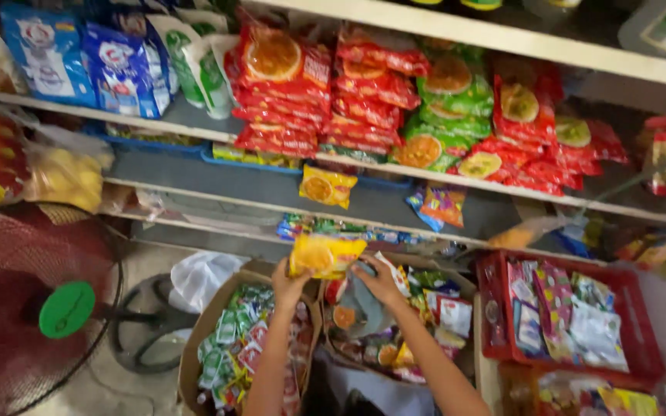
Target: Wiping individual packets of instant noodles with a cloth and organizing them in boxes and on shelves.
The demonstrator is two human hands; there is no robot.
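Low centre of frame, left hand [288,283] and right hand [379,281] both grasping a yellow snack packet [325,255], fingers clenched on its edges, held above cardboard boxes [191,347] of sachets, red crate [641,323] lower right, shelves [271,189] of snack bags above.

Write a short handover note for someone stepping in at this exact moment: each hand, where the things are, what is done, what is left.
Left hand: raised, grip on the left end of a yellow packet.
Right hand: at the packet's right end, over the middle box; whether it grips cannot be told.
Things: left box holds green and red sachets; red crate on the right holds mixed packets.
Done: shelves above carry red and green packs; one similar yellow packet stands on the middle shelf.
Left: the held packet is not on a shelf yet; the boxes remain full.
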